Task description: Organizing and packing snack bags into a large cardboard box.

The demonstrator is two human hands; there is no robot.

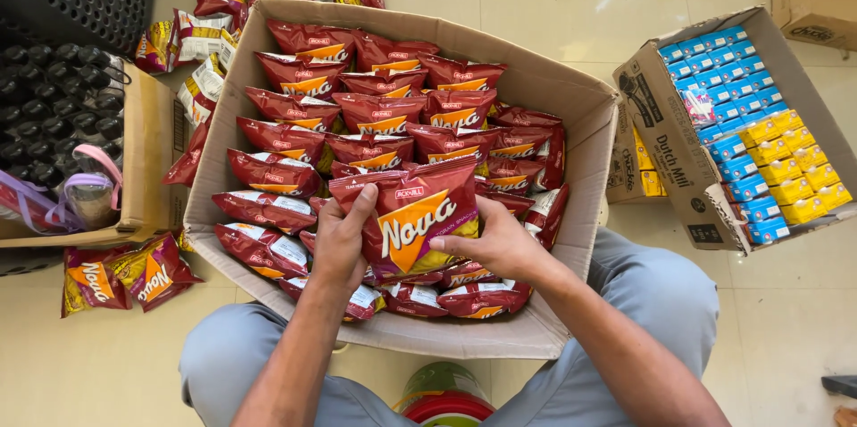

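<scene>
While both hands grip the snack bag [412,217], lower packets [464,289] hide.

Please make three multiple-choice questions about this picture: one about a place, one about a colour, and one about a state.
1. Where is the carton of small blue and yellow boxes?
A. right of the big box
B. inside the big box
C. on the person's lap

2. What is the main colour of the snack bag held in both hands?
A. green
B. red
C. white

3. How is the big box?
A. taped shut
B. open and empty
C. open and full of bags

Answers:
1 A: the carton stands on the floor right of the big box.
2 B: the bag between the left hand and right hand is red.
3 C: its flaps are open and rows of bags fill it.
</scene>
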